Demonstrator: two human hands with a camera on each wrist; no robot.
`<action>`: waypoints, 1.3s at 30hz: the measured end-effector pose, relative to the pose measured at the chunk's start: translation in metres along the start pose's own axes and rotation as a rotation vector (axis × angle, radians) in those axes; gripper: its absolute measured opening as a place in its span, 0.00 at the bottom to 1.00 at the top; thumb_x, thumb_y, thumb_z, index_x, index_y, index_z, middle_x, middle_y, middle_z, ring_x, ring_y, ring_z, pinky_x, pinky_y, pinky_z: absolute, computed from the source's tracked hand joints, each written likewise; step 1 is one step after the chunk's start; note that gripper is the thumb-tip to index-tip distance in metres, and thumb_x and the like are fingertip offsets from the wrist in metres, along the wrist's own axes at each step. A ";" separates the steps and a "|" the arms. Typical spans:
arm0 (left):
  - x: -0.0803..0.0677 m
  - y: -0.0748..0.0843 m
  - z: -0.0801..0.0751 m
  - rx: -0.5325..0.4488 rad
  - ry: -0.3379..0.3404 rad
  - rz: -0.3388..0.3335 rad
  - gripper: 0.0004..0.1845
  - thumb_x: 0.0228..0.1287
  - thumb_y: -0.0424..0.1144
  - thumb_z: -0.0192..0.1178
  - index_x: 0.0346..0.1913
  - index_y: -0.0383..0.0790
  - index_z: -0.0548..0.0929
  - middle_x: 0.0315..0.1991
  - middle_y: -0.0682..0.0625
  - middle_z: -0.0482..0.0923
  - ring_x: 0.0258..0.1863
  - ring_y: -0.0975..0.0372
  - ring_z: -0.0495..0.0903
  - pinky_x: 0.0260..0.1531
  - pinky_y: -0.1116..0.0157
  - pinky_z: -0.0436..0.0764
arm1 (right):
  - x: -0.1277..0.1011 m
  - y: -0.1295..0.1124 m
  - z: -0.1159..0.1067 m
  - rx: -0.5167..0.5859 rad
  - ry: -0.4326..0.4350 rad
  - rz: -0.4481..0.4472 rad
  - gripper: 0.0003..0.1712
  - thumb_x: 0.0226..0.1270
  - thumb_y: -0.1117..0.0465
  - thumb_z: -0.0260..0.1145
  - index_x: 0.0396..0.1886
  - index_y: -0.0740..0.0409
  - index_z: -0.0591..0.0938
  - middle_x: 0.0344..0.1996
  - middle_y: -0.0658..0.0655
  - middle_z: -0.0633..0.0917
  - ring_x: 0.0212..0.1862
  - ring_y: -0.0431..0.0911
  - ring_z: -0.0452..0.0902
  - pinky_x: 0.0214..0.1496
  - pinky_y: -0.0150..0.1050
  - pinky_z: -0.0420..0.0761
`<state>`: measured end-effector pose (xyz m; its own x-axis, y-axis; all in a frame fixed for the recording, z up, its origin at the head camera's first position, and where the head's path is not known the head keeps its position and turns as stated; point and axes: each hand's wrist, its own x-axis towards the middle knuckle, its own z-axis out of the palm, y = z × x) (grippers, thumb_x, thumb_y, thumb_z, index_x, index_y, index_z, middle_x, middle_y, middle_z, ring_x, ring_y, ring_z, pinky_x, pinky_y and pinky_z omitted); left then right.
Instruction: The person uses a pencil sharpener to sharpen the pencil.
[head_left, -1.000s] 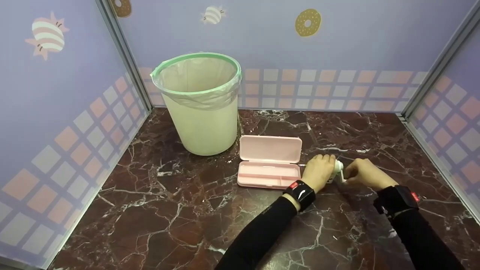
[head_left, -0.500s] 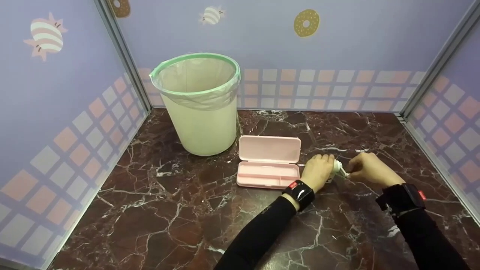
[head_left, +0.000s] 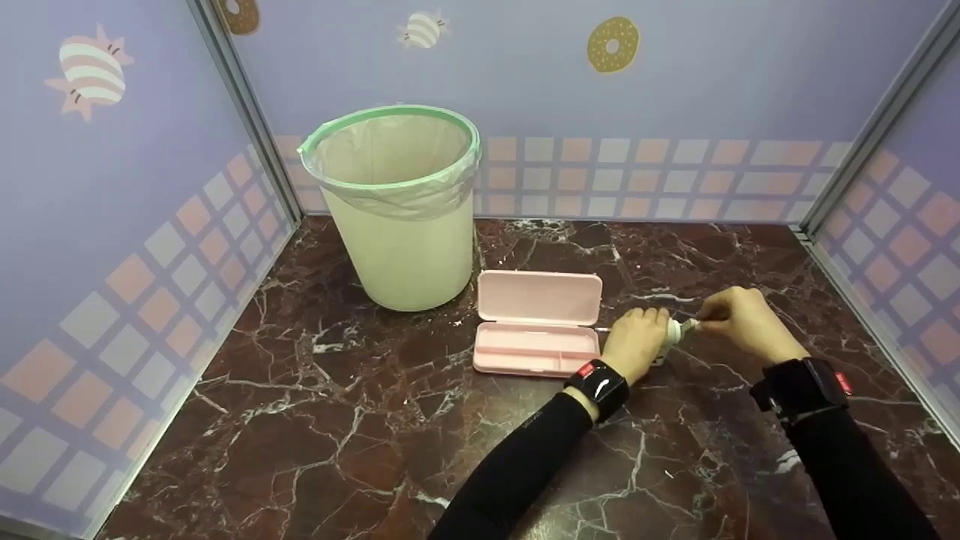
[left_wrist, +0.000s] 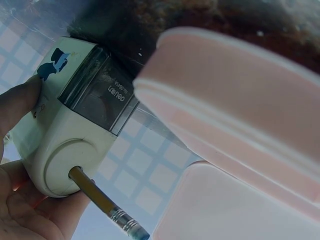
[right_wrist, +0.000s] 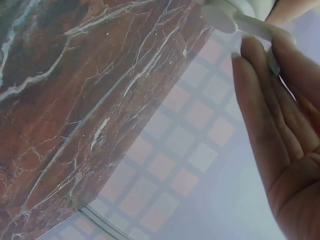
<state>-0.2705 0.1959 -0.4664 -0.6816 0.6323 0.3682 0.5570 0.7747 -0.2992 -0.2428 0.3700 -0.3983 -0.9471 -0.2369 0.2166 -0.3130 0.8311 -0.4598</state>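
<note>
My left hand (head_left: pixel 636 341) grips a pale green crank pencil sharpener (left_wrist: pixel 56 127) on the table, its thumb and fingers around the body. A yellow pencil (left_wrist: pixel 96 194) sticks out of the sharpener's hole, its tip hidden inside and its blue eraser end outward. On the opposite side, my right hand (head_left: pixel 750 322) pinches the end of the crank handle (right_wrist: pixel 254 26) between thumb and fingers. The sharpener's dark clear shavings drawer (left_wrist: pixel 102 90) faces the pink pencil case (head_left: pixel 538 298). That case lies open just left of the left hand, and no contents show in its compartments.
A pale bin (head_left: pixel 401 247) with a green rim and a clear liner stands behind and left of the pencil case. Patterned panels (head_left: pixel 525 75) enclose the marble-look table (head_left: pixel 337 427) at the back and both sides.
The crank has swung from pointing toward the person to pointing right and slightly away, with my right hand moving up along with it. My left hand, the sharpener and the pencil case stay put.
</note>
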 end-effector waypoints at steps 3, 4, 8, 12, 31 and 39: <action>0.000 0.000 0.000 -0.003 -0.003 0.006 0.23 0.63 0.43 0.60 0.62 0.48 0.76 0.47 0.59 0.82 0.42 0.68 0.81 0.47 0.73 0.77 | 0.006 0.003 0.003 -0.002 0.060 0.004 0.03 0.51 0.71 0.74 0.25 0.64 0.87 0.25 0.63 0.88 0.25 0.43 0.82 0.26 0.27 0.76; 0.000 0.000 0.000 -0.004 -0.002 0.008 0.24 0.62 0.43 0.61 0.62 0.48 0.76 0.47 0.59 0.82 0.42 0.67 0.81 0.47 0.73 0.77 | 0.008 0.004 0.004 -0.008 0.079 0.005 0.03 0.51 0.72 0.74 0.25 0.65 0.87 0.24 0.63 0.88 0.24 0.44 0.82 0.25 0.28 0.76; -0.001 0.000 0.001 0.000 0.004 0.010 0.25 0.61 0.43 0.62 0.62 0.48 0.76 0.48 0.59 0.82 0.42 0.67 0.81 0.47 0.74 0.77 | 0.015 0.009 0.013 -0.026 0.144 -0.012 0.04 0.51 0.72 0.74 0.25 0.67 0.85 0.24 0.65 0.87 0.24 0.47 0.82 0.25 0.29 0.75; -0.002 0.000 0.001 0.000 0.000 0.005 0.25 0.60 0.44 0.63 0.62 0.48 0.76 0.48 0.59 0.82 0.42 0.67 0.81 0.47 0.73 0.77 | 0.021 0.014 0.022 -0.041 0.188 -0.006 0.04 0.52 0.72 0.74 0.25 0.68 0.85 0.24 0.66 0.87 0.25 0.50 0.83 0.25 0.30 0.75; -0.001 0.001 0.003 0.000 0.057 0.002 0.20 0.66 0.44 0.57 0.61 0.48 0.78 0.47 0.59 0.83 0.41 0.67 0.81 0.44 0.73 0.79 | 0.034 0.039 0.054 -0.064 0.137 0.011 0.03 0.52 0.75 0.71 0.28 0.70 0.85 0.27 0.68 0.87 0.30 0.60 0.83 0.33 0.45 0.79; -0.002 -0.001 0.004 -0.008 0.065 -0.003 0.20 0.66 0.43 0.57 0.60 0.48 0.79 0.47 0.59 0.83 0.41 0.67 0.81 0.44 0.74 0.79 | 0.028 0.048 0.065 -0.063 0.022 -0.050 0.03 0.45 0.73 0.70 0.23 0.65 0.85 0.25 0.61 0.87 0.29 0.53 0.81 0.33 0.47 0.77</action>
<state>-0.2714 0.1939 -0.4702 -0.6507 0.6287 0.4258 0.5591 0.7761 -0.2916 -0.2886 0.3705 -0.4698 -0.9283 -0.2689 0.2569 -0.3546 0.8483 -0.3932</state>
